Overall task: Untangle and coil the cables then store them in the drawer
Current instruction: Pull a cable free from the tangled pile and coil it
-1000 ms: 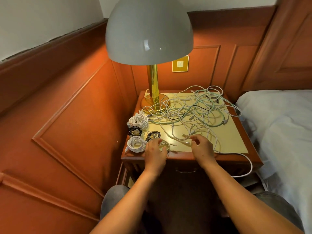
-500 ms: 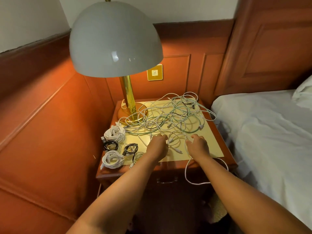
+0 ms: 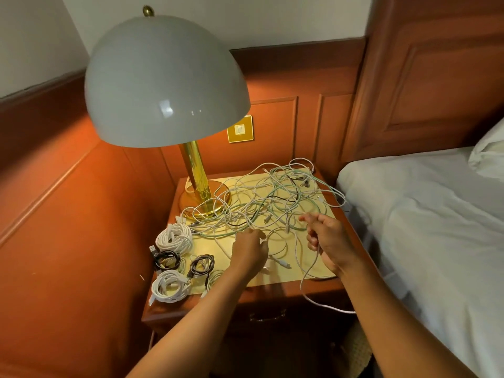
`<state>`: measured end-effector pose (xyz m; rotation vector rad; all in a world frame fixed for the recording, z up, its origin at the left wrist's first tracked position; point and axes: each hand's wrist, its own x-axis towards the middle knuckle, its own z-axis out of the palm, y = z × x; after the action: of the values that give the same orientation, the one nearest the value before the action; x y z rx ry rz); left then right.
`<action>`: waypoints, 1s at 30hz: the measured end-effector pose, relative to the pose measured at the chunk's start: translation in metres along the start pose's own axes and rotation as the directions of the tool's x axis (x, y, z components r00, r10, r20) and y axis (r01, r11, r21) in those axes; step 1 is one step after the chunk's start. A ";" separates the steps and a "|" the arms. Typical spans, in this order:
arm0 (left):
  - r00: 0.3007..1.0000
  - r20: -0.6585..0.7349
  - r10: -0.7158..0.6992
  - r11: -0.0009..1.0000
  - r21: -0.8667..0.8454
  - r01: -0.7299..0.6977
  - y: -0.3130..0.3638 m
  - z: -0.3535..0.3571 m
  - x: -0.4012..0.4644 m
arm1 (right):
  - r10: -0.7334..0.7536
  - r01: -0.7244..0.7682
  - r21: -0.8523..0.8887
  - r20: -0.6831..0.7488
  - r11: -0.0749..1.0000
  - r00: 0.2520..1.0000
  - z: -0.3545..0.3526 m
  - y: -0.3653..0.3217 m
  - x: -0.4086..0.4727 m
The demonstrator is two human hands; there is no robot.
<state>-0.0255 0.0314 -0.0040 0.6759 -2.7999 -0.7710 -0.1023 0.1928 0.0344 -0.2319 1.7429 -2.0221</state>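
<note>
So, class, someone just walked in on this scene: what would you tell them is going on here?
A person is sorting a tangled heap of white, green and black cables on a wooden bedside table. The right hand holds a thin white cable lifted from the heap; the left hand reaches into the strands. Several coiled white and black cable bundles sit at the table's left. The drawer is closed.

A lamp [image 3: 166, 83] with a grey dome shade and brass stem stands at the table's [image 3: 161, 309] back left. A brass wall switch [image 3: 240, 129] sits behind; a white-sheeted bed [image 3: 425, 214] lies alongside.
</note>
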 end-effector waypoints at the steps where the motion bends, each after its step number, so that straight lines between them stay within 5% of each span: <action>1: 0.999 -0.045 -0.028 0.994 -0.102 0.023 0.010 -0.009 -0.005 | -0.032 0.031 0.052 0.029 0.998 0.999 0.001 -0.010 -0.008; 3: 0.993 0.043 -0.111 0.882 -0.457 0.119 0.034 -0.031 -0.017 | -0.089 0.081 0.114 0.062 0.990 0.994 0.006 -0.025 -0.028; 5: 0.969 0.218 -0.113 0.593 -0.768 0.242 0.056 -0.054 -0.030 | -0.144 0.142 0.066 0.035 0.988 0.989 0.013 -0.032 -0.050; 7: 0.951 0.293 -0.099 0.353 -0.883 0.309 0.070 -0.076 -0.038 | -0.212 0.209 -0.067 -0.035 0.976 0.977 0.021 -0.032 -0.074; 9: 0.942 0.325 -0.082 0.240 -0.911 0.335 0.078 -0.095 -0.044 | -0.263 0.248 -0.173 -0.072 0.953 0.962 0.030 -0.027 -0.097; 30: 0.967 0.247 -0.068 0.206 -0.944 0.256 0.105 -0.159 -0.092 | -0.190 0.220 -0.175 0.173 0.960 0.966 0.049 -0.014 -0.140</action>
<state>0.0577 0.0832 0.1830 0.6003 -1.6094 -2.3772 0.0381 0.2129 0.0805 -0.6409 1.8815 -1.9127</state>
